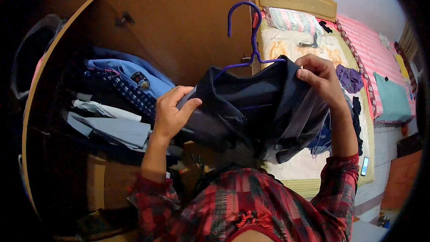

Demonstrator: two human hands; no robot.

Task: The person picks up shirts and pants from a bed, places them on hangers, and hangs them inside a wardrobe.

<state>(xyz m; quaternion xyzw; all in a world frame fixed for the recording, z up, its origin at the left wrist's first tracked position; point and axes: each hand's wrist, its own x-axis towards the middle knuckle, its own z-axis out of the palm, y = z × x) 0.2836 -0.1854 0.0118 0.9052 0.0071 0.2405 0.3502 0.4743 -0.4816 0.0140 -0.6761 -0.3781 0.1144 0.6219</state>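
— Two hands, one garment? What grips what?

— Both hands clutch a dark navy garment hung over a purple hanger, held up in front of the chest. The left hand closes on its left edge, fingers curled over the cloth. The right hand pinches the right shoulder, just beside the hanger's arm.

— And around it?

— Stacked folded clothes sit in the open wardrobe to the left. A bed with scattered clothing lies behind, on the right.

Round embroidered badge on blue shirt, small lit phone screen at bed edge
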